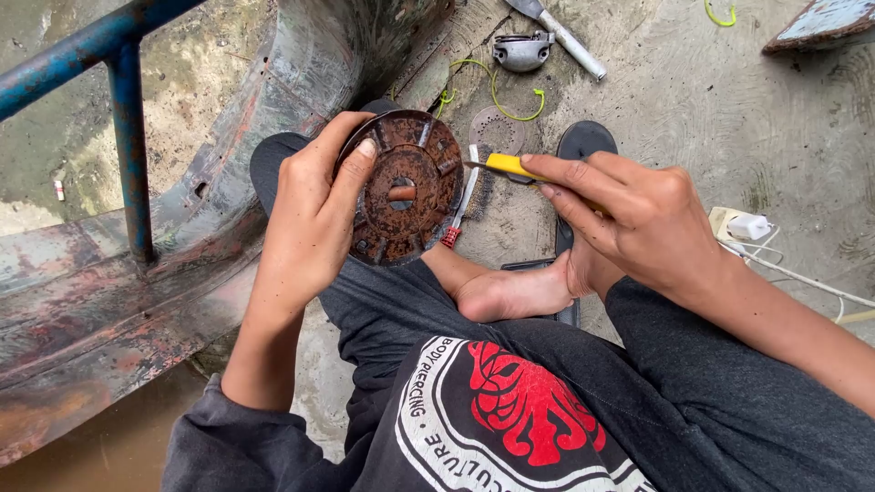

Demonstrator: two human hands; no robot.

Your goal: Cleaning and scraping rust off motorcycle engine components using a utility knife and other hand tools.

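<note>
Rough concrete floor (674, 82) beneath both hands. Left hand (314, 214) grips a rusty round disc (406, 187); right hand (638, 219) pinches a yellow-handled tool (506, 166) against its edge.

No packages, signs or screens are seen. One printed emblem (510, 415) is found on the dark garment at the bottom centre: a round white-ringed badge with a red figure inside.

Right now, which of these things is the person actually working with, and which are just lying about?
In use:
rusty disc, held in left hand
yellow-handled tool, held in right hand

Lying about:
wire brush
grey metal part
green wire
white charger
</note>
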